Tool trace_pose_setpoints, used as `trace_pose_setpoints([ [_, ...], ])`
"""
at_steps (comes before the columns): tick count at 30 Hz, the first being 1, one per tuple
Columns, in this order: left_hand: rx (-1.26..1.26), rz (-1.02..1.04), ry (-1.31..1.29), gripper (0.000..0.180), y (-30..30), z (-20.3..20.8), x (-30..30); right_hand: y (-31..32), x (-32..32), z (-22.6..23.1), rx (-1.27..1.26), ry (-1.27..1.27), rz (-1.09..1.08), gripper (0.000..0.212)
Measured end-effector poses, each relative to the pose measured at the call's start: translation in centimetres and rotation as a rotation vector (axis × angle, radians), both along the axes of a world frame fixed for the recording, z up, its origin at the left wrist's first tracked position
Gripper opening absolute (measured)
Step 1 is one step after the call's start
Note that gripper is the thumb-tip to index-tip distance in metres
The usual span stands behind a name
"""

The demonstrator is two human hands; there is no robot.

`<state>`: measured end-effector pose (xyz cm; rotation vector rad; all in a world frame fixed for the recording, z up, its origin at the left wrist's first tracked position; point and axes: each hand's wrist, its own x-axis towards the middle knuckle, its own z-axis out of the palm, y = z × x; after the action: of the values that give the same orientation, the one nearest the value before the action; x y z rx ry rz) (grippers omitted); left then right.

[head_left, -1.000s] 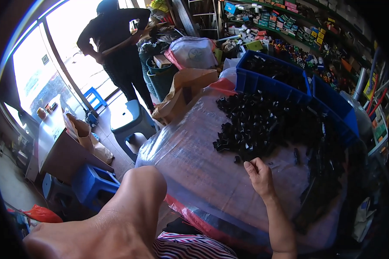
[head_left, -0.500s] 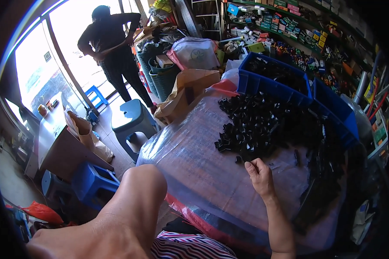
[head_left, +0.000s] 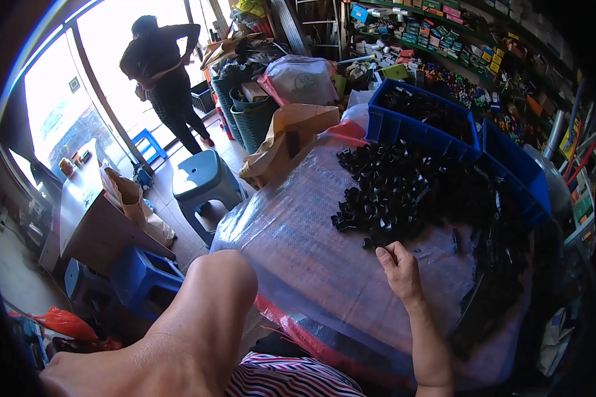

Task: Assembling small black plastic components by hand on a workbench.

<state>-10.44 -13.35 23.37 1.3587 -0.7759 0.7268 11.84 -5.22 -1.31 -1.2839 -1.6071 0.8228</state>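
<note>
My right hand [head_left: 402, 270] rests at the near edge of a heap of small black pieces [head_left: 394, 192], which look like plastic clips. Its fingers are curled with the thumb laid against them. Whatever they may hold is hidden. A single black piece [head_left: 367, 243] lies just beyond the thumb tip. My bent left arm [head_left: 198, 304] fills the lower left of the picture, very close. The left hand itself does not show. Under the heap lies a large, translucent woven plastic sack [head_left: 298, 218] with a red edge.
Blue bins [head_left: 420, 142] stand behind the heap, one holding black pieces. At left are a grey stool [head_left: 202, 175], blue stools [head_left: 142, 281] and a table [head_left: 79, 205]. A person [head_left: 162, 79] stands near the bright doorway. Crowded shelves [head_left: 444, 43] line the back right.
The person by the doorway has bent forward and shifted slightly. My right hand and left arm have barely moved. The black pieces look the same.
</note>
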Motion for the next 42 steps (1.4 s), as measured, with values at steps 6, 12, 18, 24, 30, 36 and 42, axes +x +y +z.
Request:
trace_pose_setpoints([
  [6, 0.040, 0.012, -0.056, 0.024, 0.7, 0.2, 1.2, -0.1, 0.3, -0.5, -0.012, -0.016, -0.011, 0.031],
  [12, 0.075, 0.029, -0.115, 0.024, 0.3, 0.3, 1.2, -0.2, -0.2, -0.2, 0.008, -0.004, -0.010, 0.031],
  [18, 0.102, 0.027, -0.176, 0.024, 0.9, 0.4, 1.5, -0.1, 0.1, -0.4, -0.013, -0.015, -0.004, 0.030],
  [24, 0.037, -0.211, -0.031, 0.026, -2.7, -1.0, -1.9, -0.1, 0.0, -0.1, 0.005, -0.016, 0.001, 0.030],
  [30, 0.058, -0.128, -0.036, 0.025, -2.1, -0.9, -1.5, -0.3, 0.0, 0.2, 0.008, -0.053, 0.008, 0.030],
  [36, 0.068, -0.049, -0.036, 0.025, -2.1, -0.9, -1.3, -0.2, -0.1, 0.1, 0.002, -0.058, 0.011, 0.032],
  [42, 0.085, 0.031, -0.036, 0.025, -2.1, -0.6, -1.0, -0.3, -0.1, 0.2, -0.005, -0.068, 0.011, 0.032],
])
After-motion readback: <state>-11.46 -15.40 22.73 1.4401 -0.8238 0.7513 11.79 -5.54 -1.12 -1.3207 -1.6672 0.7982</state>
